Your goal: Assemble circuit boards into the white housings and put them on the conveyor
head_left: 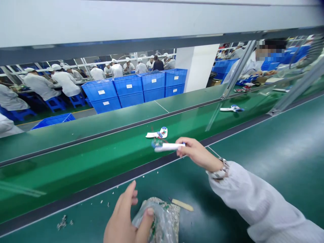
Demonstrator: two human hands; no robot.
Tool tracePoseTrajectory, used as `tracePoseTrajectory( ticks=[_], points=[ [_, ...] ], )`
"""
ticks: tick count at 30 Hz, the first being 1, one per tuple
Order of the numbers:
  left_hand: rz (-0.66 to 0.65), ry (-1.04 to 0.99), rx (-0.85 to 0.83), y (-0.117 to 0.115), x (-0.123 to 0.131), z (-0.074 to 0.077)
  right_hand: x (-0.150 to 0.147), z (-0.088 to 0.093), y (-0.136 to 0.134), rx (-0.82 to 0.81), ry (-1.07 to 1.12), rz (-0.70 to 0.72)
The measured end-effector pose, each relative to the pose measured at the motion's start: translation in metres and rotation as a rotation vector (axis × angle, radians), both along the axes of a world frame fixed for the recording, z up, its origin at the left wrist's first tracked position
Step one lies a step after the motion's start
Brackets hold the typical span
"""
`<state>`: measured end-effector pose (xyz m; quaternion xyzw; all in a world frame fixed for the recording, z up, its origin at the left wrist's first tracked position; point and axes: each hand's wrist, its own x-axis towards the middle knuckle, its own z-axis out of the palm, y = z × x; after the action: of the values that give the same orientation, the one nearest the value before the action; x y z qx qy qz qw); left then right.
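Observation:
My right hand (197,154) reaches out over the green conveyor belt (83,168) and is shut on a white plastic handle-shaped part (169,146), which has a blue and green piece at its far end. Just beyond it, a white and blue plastic part (157,133) lies on the belt, apart from my hand. My left hand (126,217) rests against a clear plastic bag (158,219) of small parts, its thumb on the bag and its fingers spread. A flat wooden stick (182,204) lies on the green bench mat (222,206) to the right of the bag.
Small scraps (62,222) lie on the mat at lower left. A glass panel on metal posts (238,71) stands beyond the belt, with a white part (231,108) further right. Stacked blue crates (134,89) and seated co-workers in white are farther off.

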<state>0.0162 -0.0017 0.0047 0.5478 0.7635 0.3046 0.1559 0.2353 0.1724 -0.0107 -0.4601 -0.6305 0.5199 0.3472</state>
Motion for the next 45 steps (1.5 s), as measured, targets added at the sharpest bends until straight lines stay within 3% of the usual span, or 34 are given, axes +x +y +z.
tracePoseTrajectory(
  ticks=[5, 8, 13, 15, 17, 21, 23, 28, 31, 34, 40, 45],
  points=[
    [-0.024, -0.239, 0.134, -0.012, 0.002, 0.001, -0.029, 0.006, -0.063, -0.225, 0.341, 0.489],
    [-0.016, -0.408, 0.155, -0.016, 0.001, 0.009, -0.038, 0.003, -0.070, -0.283, 0.454, 0.599],
    [0.132, -0.906, 0.222, -0.014, 0.007, 0.020, -0.044, -0.003, -0.063, -0.314, 0.474, 0.695],
    [0.203, -0.968, 0.313, -0.014, 0.010, 0.021, -0.047, 0.002, -0.065, -0.295, 0.438, 0.676],
    [0.232, -0.905, 0.392, -0.015, 0.010, 0.018, -0.051, 0.014, -0.073, -0.180, 0.381, 0.574],
    [0.192, -0.658, 0.418, -0.020, 0.004, 0.007, -0.065, 0.044, -0.099, 0.361, 0.220, 0.419],
    [0.149, -0.538, 0.411, -0.023, -0.001, 0.002, -0.074, 0.052, -0.110, 0.468, 0.177, 0.428],
    [0.032, -0.130, 0.396, -0.026, -0.010, 0.005, -0.086, 0.051, -0.118, 0.242, 0.214, 0.437],
    [0.005, -0.038, 0.385, -0.025, -0.012, 0.012, -0.086, 0.046, -0.114, 0.173, 0.256, 0.422],
    [-0.036, -0.164, 0.370, -0.024, -0.011, 0.016, -0.087, 0.043, -0.107, 0.127, 0.331, 0.476],
    [-0.042, -0.646, 0.286, -0.022, -0.010, 0.020, -0.089, 0.046, -0.095, 0.063, 0.318, 0.602],
    [-0.041, -0.720, 0.268, -0.020, -0.013, 0.016, -0.090, 0.046, -0.094, -0.057, 0.311, 0.605]
  ],
)
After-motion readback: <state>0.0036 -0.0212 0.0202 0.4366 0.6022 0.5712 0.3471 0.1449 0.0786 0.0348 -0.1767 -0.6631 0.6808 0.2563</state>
